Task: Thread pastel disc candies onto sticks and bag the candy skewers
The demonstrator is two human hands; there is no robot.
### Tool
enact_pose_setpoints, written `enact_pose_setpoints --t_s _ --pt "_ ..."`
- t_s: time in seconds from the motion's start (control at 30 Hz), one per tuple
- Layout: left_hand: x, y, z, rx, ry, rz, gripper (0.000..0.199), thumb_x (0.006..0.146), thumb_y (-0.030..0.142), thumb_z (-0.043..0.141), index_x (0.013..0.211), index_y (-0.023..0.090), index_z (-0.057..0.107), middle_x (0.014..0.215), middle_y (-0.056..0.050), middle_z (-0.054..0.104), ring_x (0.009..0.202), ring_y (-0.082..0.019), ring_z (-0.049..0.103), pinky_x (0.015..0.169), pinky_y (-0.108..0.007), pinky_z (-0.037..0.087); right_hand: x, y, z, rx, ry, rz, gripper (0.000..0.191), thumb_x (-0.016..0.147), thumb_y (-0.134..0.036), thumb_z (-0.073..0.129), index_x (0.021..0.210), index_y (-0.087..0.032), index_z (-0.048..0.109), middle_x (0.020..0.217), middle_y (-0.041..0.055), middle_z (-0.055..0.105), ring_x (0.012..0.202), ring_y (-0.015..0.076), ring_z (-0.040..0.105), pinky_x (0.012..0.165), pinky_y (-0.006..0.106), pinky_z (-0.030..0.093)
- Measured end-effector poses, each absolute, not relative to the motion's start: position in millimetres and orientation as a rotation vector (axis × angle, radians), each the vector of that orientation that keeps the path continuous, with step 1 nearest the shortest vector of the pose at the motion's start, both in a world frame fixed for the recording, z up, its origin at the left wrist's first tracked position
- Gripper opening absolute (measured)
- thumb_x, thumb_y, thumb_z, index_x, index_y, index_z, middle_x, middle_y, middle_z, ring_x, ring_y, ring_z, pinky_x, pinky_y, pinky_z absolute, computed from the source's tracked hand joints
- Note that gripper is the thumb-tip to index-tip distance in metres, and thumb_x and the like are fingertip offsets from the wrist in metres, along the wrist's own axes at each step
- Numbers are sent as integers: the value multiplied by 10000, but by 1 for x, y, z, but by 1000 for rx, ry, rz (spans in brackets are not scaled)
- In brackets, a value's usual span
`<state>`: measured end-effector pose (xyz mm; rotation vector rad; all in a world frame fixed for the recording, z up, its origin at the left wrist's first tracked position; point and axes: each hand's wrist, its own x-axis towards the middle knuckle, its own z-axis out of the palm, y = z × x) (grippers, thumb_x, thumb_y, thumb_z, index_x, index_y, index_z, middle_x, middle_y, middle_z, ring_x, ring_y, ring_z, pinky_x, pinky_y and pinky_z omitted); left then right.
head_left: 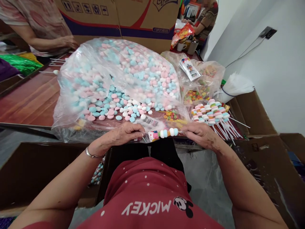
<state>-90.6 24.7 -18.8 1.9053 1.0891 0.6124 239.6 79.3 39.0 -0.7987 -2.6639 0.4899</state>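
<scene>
The candy skewer point(169, 132) is between the two hands, above the near edge of the bench point(38, 98). Its long axis goes from left to right, almost level, with the right end a little higher; the stick end points to the right hand point(196, 133), and the end in the printed wrapper point(153, 135) points to the left hand point(128, 133). The left grip is closed on the wrapper, the right grip is pinching the stick. On the red shirt point(143, 187) one can read "MICKEY", upside down, beside a mouse figure point(183, 206). The large carton point(143, 38) carries a row of handling signs, including arrows and an umbrella; its big lettering is cut by the upper border, and the small purple label is too blurred for reading. The stacked cards point(190, 69) have print too small to read.
</scene>
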Motion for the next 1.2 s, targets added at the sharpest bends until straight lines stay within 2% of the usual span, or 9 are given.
enact_pose_setpoints --t_s 0.13,0.23,0.33,0.57,0.77,0.9,1.07,1.2 --pt "-88 25 -16 1915 1121 618 205 902 316 526 835 162 644 678 -3 609 621 -120 526 591 -210 393 238 77 39 -876 -2687 574 282 905 -220 444 776 -199 694 708 -7 701 626 131 616 568 215 419" --pt "-86 24 -16 1937 1112 611 189 896 299 526 829 163 638 672 5 602 618 -115 518 603 -210 390 236 76 34 -764 -2656 434 273 910 -203 446 823 -201 704 779 19 725 703 153 645 640 241 456" --pt "-84 24 -17 1938 1121 602 178 887 286 528 815 162 634 675 9 600 619 -111 519 608 -208 388 235 77 29 -666 -2611 241 256 929 -187 461 975 -221 710 858 35 741 791 165 663 722 273 477" --pt "-83 24 -19 1844 1102 599 204 878 317 537 803 154 633 670 7 594 620 -112 513 594 -207 383 231 72 33 -495 -2610 -109 292 930 -158 489 1151 -209 674 978 72 751 903 185 678 776 315 480" --pt "-84 27 -22 1713 936 483 218 861 333 581 771 143 638 670 6 597 630 -108 509 607 -206 393 230 79 37 -472 -2694 3 256 931 -180 484 1058 -213 704 825 31 749 770 154 681 716 269 481" --pt "-86 28 -30 1506 867 496 228 840 363 641 790 141 645 680 0 601 638 -113 527 612 -216 408 229 86 39 -404 -2720 35 214 935 -191 502 976 -205 712 811 40 736 777 154 671 727 270 467" --pt "-83 25 -38 1375 837 499 262 822 384 674 820 123 654 710 -18 620 645 -118 527 609 -226 413 224 84 42 -445 -2701 101 228 936 -189 478 983 -189 701 807 42 726 767 156 649 704 267 426" --pt "-81 23 -36 1508 901 556 254 856 383 627 848 131 654 726 -8 611 664 -116 514 626 -224 406 221 79 47 -588 -2821 319 249 924 -186 458 835 -176 691 713 10 682 639 128 577 610 244 355"
